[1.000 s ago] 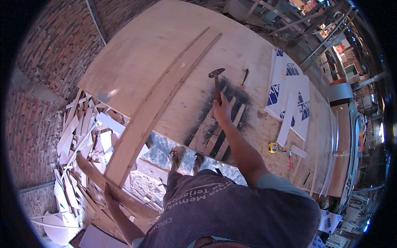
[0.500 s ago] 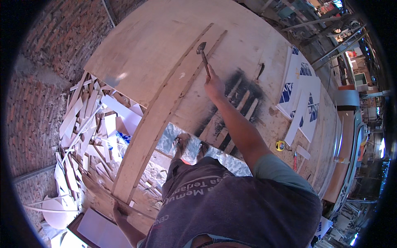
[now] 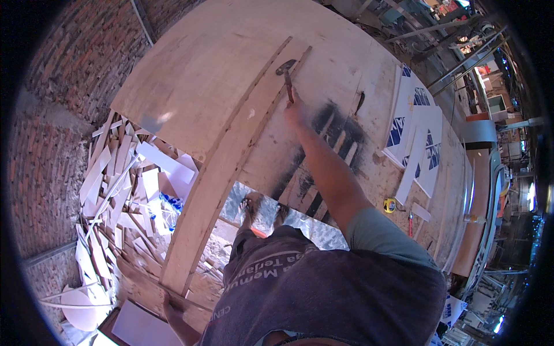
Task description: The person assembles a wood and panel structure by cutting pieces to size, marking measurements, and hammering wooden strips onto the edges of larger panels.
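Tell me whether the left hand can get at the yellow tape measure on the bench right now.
Probably not. The left hand grips the near end of the long plank low at the person's left, while the tape measure lies to the right, beyond the right arm and body.

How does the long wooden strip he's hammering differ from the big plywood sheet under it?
The wooden strip is long and narrow; the plywood sheet is broad. The strip lies on top and juts past the near edge, where the left hand grips its end; the sheet lies flat beneath. The right hand holds a hammer at the strip's far end. Both are pale, bare wood.
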`<state>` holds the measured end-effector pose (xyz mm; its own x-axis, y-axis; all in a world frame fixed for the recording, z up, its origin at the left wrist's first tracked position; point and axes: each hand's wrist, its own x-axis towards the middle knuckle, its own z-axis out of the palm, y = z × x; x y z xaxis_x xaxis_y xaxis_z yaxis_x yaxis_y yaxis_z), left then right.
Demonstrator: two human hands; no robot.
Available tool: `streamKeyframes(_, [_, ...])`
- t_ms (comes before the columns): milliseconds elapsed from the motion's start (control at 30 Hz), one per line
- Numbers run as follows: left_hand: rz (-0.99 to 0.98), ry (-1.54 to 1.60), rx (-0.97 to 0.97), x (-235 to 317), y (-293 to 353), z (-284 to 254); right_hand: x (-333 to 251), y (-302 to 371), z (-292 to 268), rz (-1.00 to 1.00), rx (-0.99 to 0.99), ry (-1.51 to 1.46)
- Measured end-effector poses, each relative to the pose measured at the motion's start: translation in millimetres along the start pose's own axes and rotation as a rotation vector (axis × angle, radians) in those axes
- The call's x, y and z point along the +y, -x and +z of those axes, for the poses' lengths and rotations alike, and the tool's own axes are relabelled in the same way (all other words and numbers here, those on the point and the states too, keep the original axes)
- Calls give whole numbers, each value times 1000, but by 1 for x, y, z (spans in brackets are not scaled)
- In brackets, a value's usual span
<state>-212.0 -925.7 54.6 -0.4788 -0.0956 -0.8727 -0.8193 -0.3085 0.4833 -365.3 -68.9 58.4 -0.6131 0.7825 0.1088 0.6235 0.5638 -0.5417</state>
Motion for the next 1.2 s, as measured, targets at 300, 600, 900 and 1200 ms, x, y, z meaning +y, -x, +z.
streamKeyframes(300, [-17,86,-113,-9,-4,-6,26,-109,14,362,-184,-466])
streamKeyframes(600, [-6,150,-108,-11,2,-8,-1,-167,-2,426,-309,-393])
streamKeyframes(900, [13,129,-121,9,-4,-8,35,-203,-7,383,-291,-419])
streamKeyframes(1200, [23,46,-170,55,-39,35,23,14,22,-150,-330,89])
